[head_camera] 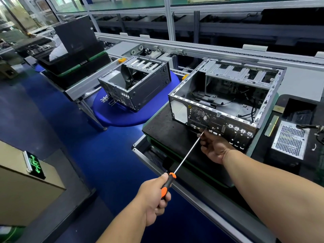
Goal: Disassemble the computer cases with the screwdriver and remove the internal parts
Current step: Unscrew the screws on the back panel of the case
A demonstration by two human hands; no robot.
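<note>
An open grey computer case (182, 95) lies on a black mat (163, 127), with its rear panel facing me and cables inside. My left hand (154, 199) grips the orange and black handle of a long screwdriver (184, 155). The thin shaft runs up and right to the lower part of the rear panel, below the fan grille. My right hand (216, 147) sits at the shaft's tip, its fingers curled and pinching the shaft against the panel. The tip itself is hidden behind those fingers.
A second stripped case (140, 88) rests on a round blue stool (119, 116) to the left. A perforated metal power supply (289, 139) lies right of the case. A conveyor rail (210, 50) runs behind. A cardboard box (21, 190) stands at the lower left on the blue floor.
</note>
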